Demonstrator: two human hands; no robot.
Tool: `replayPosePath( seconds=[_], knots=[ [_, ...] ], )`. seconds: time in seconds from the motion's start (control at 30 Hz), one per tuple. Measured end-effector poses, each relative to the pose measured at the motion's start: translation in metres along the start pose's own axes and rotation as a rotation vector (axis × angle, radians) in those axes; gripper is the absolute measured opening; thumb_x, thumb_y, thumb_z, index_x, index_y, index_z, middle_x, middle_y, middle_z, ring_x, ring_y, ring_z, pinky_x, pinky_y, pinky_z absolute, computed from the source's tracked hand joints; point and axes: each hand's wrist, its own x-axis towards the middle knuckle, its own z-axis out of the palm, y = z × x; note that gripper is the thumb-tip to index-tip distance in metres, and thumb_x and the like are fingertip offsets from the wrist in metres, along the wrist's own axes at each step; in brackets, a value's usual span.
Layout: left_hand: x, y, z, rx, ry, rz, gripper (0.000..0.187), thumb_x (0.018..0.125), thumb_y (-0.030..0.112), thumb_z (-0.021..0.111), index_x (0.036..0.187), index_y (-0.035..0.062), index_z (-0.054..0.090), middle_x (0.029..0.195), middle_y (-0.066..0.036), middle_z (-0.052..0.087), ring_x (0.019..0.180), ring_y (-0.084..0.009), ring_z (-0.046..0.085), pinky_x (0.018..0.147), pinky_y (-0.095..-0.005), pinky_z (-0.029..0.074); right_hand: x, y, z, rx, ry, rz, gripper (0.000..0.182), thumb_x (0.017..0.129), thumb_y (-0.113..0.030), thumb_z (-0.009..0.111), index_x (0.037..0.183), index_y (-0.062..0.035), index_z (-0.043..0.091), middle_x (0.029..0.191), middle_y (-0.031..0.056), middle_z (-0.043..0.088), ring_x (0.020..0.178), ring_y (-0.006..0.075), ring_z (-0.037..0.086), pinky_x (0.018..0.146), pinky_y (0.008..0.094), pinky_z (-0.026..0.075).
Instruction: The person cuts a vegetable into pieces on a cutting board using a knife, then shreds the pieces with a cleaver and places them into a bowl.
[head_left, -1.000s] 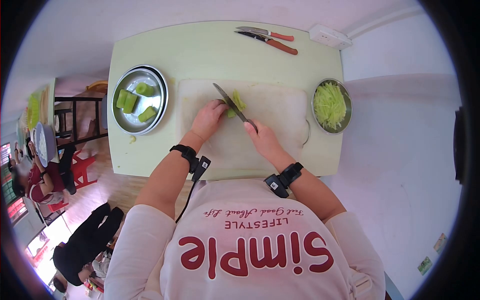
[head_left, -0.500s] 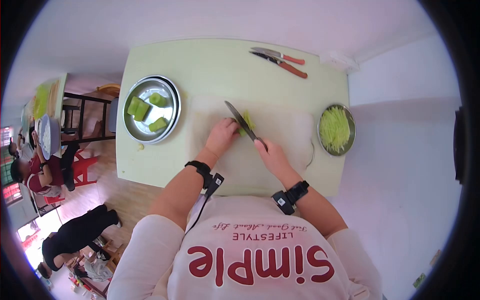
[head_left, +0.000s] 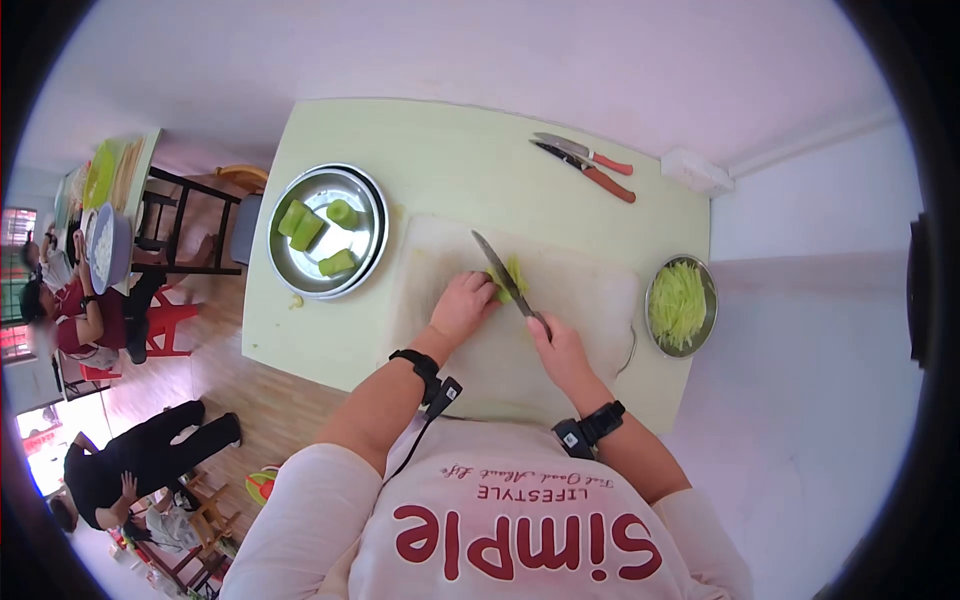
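Note:
My right hand (head_left: 563, 352) grips the dark handle of a kitchen knife (head_left: 494, 259), its blade slanting up to the left over the white cutting board (head_left: 590, 290). Curled beside the blade, my left hand (head_left: 466, 304) presses on a piece of green vegetable, mostly hidden under the fingers. Thin green slices (head_left: 516, 270) lie on the board just right of the blade. Thicker green vegetable chunks (head_left: 307, 232) sit in a metal bowl (head_left: 283, 275) at the left. Pale green shreds (head_left: 678, 305) fill a smaller metal bowl (head_left: 711, 330) at the right.
Two more knives, one with a red handle (head_left: 612, 163) and one with a brown handle (head_left: 610, 185), lie at the table's back right. A white wall (head_left: 480, 55) stands behind the table. Other people, a red stool (head_left: 172, 328) and another table are off to the left.
The whole view has shifted, so the table appears lower and further right. Both hands and the knife keep nearly the same place on the board.

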Motion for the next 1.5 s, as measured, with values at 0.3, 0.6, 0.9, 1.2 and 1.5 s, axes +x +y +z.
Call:
replayPosePath(
  seconds=[0.3, 0.6, 0.9, 1.2, 1.5],
  knots=[
    [-0.001, 0.000, 0.002, 0.051, 0.006, 0.010, 0.020, 0.075, 0.012, 0.068, 0.093, 0.0053, 0.064, 0.095, -0.009, 0.059, 0.092, -0.0283, 0.056, 0.083, -0.0386, 0.047, -0.007, 0.003, 0.005, -0.026, 0.001, 0.011, 0.038, 0.095, -0.037, 0.051, 0.108, -0.0040, 0.062, 0.087, 0.0197, 0.065, 0.081, 0.0371, 0.063, 0.071, 0.0415, 0.049],
    [0.003, 0.000, 0.008, 0.083, 0.099, -0.006, 0.011, 0.075, 0.009, 0.067, 0.085, 0.0050, 0.064, 0.088, -0.009, 0.060, 0.087, -0.0288, 0.056, 0.077, -0.0393, 0.048, -0.007, 0.000, 0.007, -0.036, -0.019, 0.026, 0.038, 0.095, -0.038, 0.050, 0.110, -0.0051, 0.061, 0.087, 0.0195, 0.065, 0.081, 0.0362, 0.063, 0.071, 0.0415, 0.050],
    [0.006, 0.002, 0.004, 0.100, 0.058, -0.015, 0.011, 0.076, 0.008, 0.063, 0.087, 0.0051, 0.064, 0.091, -0.009, 0.059, 0.088, -0.0287, 0.055, 0.079, -0.0396, 0.047, -0.009, 0.004, 0.012, -0.023, 0.009, -0.003, 0.038, 0.095, -0.039, 0.049, 0.108, -0.0049, 0.061, 0.083, 0.0205, 0.064, 0.079, 0.0375, 0.063, 0.070, 0.0426, 0.049],
    [0.005, -0.002, 0.007, 0.096, 0.055, 0.008, 0.012, 0.074, 0.006, 0.063, 0.086, 0.0069, 0.064, 0.089, -0.008, 0.058, 0.089, -0.0281, 0.054, 0.079, -0.0382, 0.047, 0.001, 0.014, 0.019, 0.009, 0.034, 0.045, 0.042, 0.095, -0.042, 0.047, 0.104, -0.0033, 0.062, 0.081, 0.0218, 0.063, 0.077, 0.0383, 0.062, 0.068, 0.0429, 0.048],
    [0.005, -0.004, 0.006, 0.077, 0.091, 0.030, 0.008, 0.075, 0.007, 0.064, 0.083, 0.0065, 0.062, 0.086, -0.008, 0.058, 0.084, -0.0282, 0.055, 0.077, -0.0388, 0.047, -0.011, -0.001, 0.010, -0.001, 0.026, 0.054, 0.040, 0.095, -0.040, 0.049, 0.103, -0.0024, 0.063, 0.079, 0.0216, 0.063, 0.075, 0.0382, 0.062, 0.067, 0.0419, 0.048]
  ],
)
